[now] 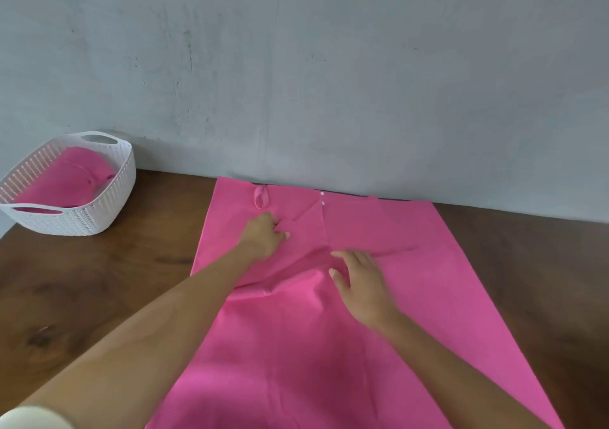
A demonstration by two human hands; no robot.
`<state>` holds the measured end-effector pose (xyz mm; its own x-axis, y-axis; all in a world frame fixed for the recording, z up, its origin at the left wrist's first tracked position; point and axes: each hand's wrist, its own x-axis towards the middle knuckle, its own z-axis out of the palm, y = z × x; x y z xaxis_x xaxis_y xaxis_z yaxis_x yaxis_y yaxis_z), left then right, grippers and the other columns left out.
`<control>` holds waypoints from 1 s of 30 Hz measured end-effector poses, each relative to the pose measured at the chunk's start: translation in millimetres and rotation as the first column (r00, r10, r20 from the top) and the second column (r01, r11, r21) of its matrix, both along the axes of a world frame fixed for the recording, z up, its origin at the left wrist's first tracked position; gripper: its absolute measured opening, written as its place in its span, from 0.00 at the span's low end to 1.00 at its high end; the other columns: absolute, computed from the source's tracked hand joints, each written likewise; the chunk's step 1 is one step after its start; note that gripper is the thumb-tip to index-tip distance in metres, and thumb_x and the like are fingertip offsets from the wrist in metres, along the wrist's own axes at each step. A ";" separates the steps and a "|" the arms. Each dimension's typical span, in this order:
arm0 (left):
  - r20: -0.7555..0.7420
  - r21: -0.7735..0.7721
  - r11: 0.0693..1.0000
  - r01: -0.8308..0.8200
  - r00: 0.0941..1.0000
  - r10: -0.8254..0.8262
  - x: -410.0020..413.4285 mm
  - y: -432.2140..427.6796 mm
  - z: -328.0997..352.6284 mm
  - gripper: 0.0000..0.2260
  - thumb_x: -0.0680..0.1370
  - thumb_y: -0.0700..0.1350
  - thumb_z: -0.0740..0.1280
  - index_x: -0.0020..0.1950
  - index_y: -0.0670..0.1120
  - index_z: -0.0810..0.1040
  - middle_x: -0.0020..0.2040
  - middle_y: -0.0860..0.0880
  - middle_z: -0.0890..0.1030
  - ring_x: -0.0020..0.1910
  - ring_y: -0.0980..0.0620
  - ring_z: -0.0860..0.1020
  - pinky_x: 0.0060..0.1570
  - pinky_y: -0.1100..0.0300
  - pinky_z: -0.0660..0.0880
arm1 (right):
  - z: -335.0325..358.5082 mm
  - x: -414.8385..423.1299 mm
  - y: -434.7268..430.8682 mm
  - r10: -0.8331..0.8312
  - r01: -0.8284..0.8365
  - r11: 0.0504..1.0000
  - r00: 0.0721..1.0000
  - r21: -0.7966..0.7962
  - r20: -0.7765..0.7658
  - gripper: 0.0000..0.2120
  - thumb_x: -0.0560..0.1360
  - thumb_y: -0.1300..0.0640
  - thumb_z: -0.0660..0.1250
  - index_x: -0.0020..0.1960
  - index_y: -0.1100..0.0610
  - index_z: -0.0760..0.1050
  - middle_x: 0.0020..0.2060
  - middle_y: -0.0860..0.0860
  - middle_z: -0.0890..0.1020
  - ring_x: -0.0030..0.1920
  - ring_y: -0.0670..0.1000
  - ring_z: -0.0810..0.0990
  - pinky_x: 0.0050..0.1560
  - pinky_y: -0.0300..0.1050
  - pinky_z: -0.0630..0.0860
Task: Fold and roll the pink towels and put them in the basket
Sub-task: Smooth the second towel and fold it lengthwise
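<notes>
Pink towel: the pink towel (296, 346) was spread across the middle of the wooden table (99, 280). Its far edge was laid against the foot of the wall and its near end was cut off by the bottom of the view.
Towel surface: a folded flap was seen near the far edge, and creases were gathered between the two hands.
Towel details: a small hanging loop (261, 197) was sewn at the far edge, left of centre. Two white snaps (322, 198) were set close together further right.
Left hand: the left hand (263, 236) was placed on the far part of the towel, just below the loop. Its fingers were curled and a bunch of the cloth was pinched in them.
Right hand: the right hand (361, 283) was laid on the towel nearer the person and to the right of the left hand. Its fingers were held out nearly straight and slightly spread, and nothing was gripped.
Basket: a white basket (108, 198) was stood at the far left of the table, well apart from the spread towel.
Basket contents: pink towels (75, 178) were held inside it; how many could not be told.
Wall: a grey wall (329, 66) was seen behind the table.
</notes>
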<state>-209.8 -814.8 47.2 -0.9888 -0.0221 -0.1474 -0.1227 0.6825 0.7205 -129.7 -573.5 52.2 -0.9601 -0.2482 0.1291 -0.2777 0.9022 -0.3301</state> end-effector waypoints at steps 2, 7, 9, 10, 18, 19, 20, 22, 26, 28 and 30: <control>-0.014 -0.018 1.000 0.010 1.000 -0.010 -7.8 -4.5 1.8 0.08 0.78 0.45 0.73 0.50 0.42 0.81 0.45 0.43 0.82 0.49 0.42 0.80 0.45 0.56 0.73 | 9.1 -17.5 -9.8 0.016 -0.016 1.000 1.000 -0.012 -0.001 0.16 0.82 0.52 0.63 0.69 0.53 0.74 0.65 0.50 0.77 0.67 0.53 0.72 0.70 0.48 0.65; -0.052 -0.030 1.000 -0.009 0.999 0.008 -16.0 -30.0 -1.7 0.17 0.76 0.41 0.73 0.33 0.47 0.68 0.31 0.49 0.72 0.36 0.46 0.72 0.35 0.57 0.64 | 31.1 -62.9 -40.1 0.066 -0.066 0.995 0.998 -0.076 0.003 0.14 0.81 0.56 0.66 0.66 0.57 0.76 0.62 0.53 0.80 0.65 0.54 0.74 0.67 0.50 0.69; -0.037 -0.008 0.999 -0.039 0.999 0.039 -16.6 -45.0 -6.9 0.17 0.75 0.40 0.73 0.32 0.47 0.67 0.30 0.51 0.70 0.33 0.48 0.70 0.31 0.56 0.63 | 36.4 -80.3 -55.4 0.093 -0.092 0.990 0.996 -0.108 0.001 0.14 0.80 0.57 0.67 0.65 0.57 0.77 0.60 0.52 0.81 0.63 0.54 0.76 0.66 0.48 0.70; -0.026 0.001 0.999 -0.053 0.998 0.053 -16.5 -52.3 -9.4 0.17 0.75 0.39 0.73 0.33 0.47 0.67 0.30 0.51 0.70 0.32 0.49 0.69 0.30 0.57 0.63 | 37.9 -88.2 -63.6 0.110 -0.110 0.987 0.994 -0.119 0.000 0.14 0.79 0.58 0.67 0.64 0.57 0.77 0.59 0.52 0.81 0.63 0.53 0.76 0.66 0.47 0.70; 0.055 0.147 0.977 -0.158 0.987 0.151 -10.8 -85.1 -20.1 0.08 0.77 0.39 0.69 0.39 0.41 0.75 0.32 0.42 0.80 0.28 0.47 0.79 0.33 0.51 0.80 | 37.5 -133.9 -134.4 0.310 -0.307 0.951 0.933 -0.044 0.184 0.14 0.80 0.56 0.67 0.65 0.56 0.77 0.63 0.51 0.79 0.65 0.51 0.75 0.67 0.45 0.69; 0.053 0.149 0.974 -0.172 0.985 0.166 -9.5 -85.1 -20.3 0.07 0.77 0.39 0.68 0.40 0.40 0.75 0.34 0.41 0.82 0.27 0.48 0.80 0.34 0.52 0.81 | 35.4 -137.9 -140.4 0.322 -0.324 0.946 0.923 -0.027 0.209 0.15 0.80 0.56 0.67 0.65 0.56 0.77 0.63 0.52 0.78 0.65 0.51 0.75 0.68 0.46 0.69; 0.042 0.133 0.974 -0.181 0.983 0.177 -8.2 -84.3 -19.4 0.08 0.77 0.40 0.68 0.39 0.42 0.75 0.35 0.41 0.83 0.28 0.48 0.81 0.35 0.54 0.80 | 33.0 -141.0 -145.3 0.332 -0.338 0.941 0.915 -0.014 0.229 0.15 0.80 0.56 0.68 0.66 0.56 0.77 0.64 0.52 0.78 0.65 0.51 0.75 0.68 0.47 0.69; 0.006 0.107 0.976 -0.190 0.982 0.190 -7.5 -81.4 -17.8 0.10 0.78 0.42 0.66 0.36 0.44 0.73 0.34 0.41 0.82 0.30 0.46 0.82 0.36 0.53 0.79 | 27.6 -145.8 -152.5 0.338 -0.352 0.936 0.904 0.005 0.260 0.15 0.80 0.57 0.67 0.66 0.56 0.77 0.65 0.53 0.77 0.66 0.51 0.74 0.70 0.48 0.68; 0.011 0.068 0.979 -0.194 0.981 0.194 -14.8 -77.8 -17.7 0.15 0.78 0.47 0.66 0.33 0.46 0.70 0.28 0.44 0.77 0.28 0.45 0.78 0.30 0.54 0.76 | 21.7 -150.7 -158.2 0.306 -0.360 0.923 0.902 0.138 0.305 0.17 0.82 0.61 0.60 0.70 0.56 0.75 0.68 0.53 0.74 0.68 0.55 0.71 0.70 0.54 0.69; 0.004 0.061 0.978 -0.199 0.980 0.199 -20.9 -77.9 -18.8 0.18 0.78 0.48 0.68 0.31 0.47 0.67 0.27 0.48 0.74 0.26 0.48 0.74 0.28 0.57 0.69 | 20.7 -153.4 -157.6 0.283 -0.367 0.899 0.903 0.238 0.322 0.19 0.83 0.60 0.58 0.73 0.58 0.71 0.70 0.54 0.73 0.69 0.57 0.69 0.70 0.55 0.68; -0.024 0.055 0.976 -0.209 0.977 0.210 -24.7 -79.0 -18.9 0.20 0.79 0.48 0.68 0.31 0.47 0.66 0.29 0.48 0.73 0.29 0.47 0.74 0.30 0.57 0.68 | 20.5 -154.8 -156.1 0.248 -0.346 0.896 0.910 0.280 0.331 0.20 0.84 0.58 0.57 0.75 0.60 0.69 0.71 0.55 0.72 0.71 0.58 0.67 0.72 0.54 0.66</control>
